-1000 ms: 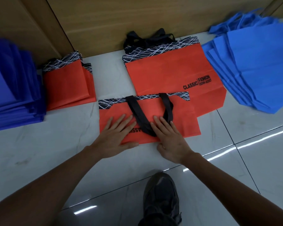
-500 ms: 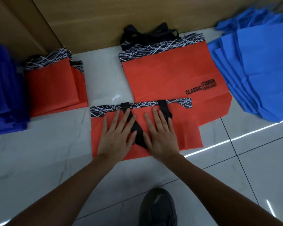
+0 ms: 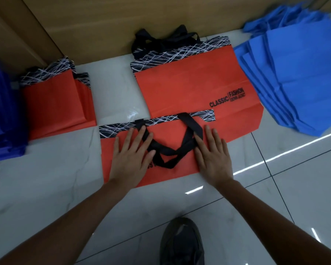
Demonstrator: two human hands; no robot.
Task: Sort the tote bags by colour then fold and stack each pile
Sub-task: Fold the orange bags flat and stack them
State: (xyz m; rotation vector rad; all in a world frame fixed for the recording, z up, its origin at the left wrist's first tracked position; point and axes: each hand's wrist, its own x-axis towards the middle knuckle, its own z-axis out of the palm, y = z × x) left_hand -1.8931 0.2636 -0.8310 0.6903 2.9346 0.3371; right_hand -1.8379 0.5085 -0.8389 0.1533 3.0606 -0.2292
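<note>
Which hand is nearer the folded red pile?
Left. The left hand presses the bag just right of the pile; the right hand lies farther right, beyond the black handles.

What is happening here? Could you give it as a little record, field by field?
Action: flattening an orange tote bag on the tiled floor
Left hand: flat, pressing the bag's left side
Right hand: flat, pressing its right side
Black handles: laid across the bag, between the hands
Folded orange stack: to the left
Unfolded orange bags: behind, by the wall
Light blue pile: right
Dark blue stack: far left
</note>
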